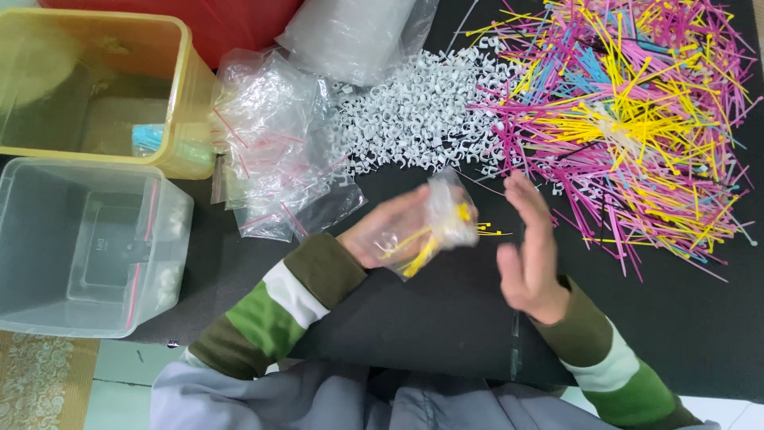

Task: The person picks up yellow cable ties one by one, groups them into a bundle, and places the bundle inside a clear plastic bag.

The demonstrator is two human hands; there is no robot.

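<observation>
Right now the left hand (380, 231) grips a small clear plastic bag holding yellow cable ties (434, 231), pinching it from below with the palm turned up, so the bag's mouth points towards the right hand (528, 253). That right hand is open and holds nothing, fingers stretched flat and just beside the bag, slightly blurred. A few loose yellow ties (493, 231) stick out between the two hands, over the black work mat (446, 318).

Supplies lie in an arc within arm's reach: a heap of small white plastic ring clips (414, 119) straight ahead, a wide tangle of pink, yellow and blue cable ties (629, 119) ahead and to the right, and a loose pile of empty clear bags (270, 143) ahead and to the left. Further left stand two open tubs, a yellow translucent plastic one (187, 95) and a clear plastic one (171, 231), placed side by side at the mat's edge, their mouths up.

Open room is the bare strip of mat between the hands and the person's lap; the tie heap's stray ends reach close to the right hand, and the bag pile sits near the left forearm. The mat's near edge runs just under the striped green sleeves (270, 318).
</observation>
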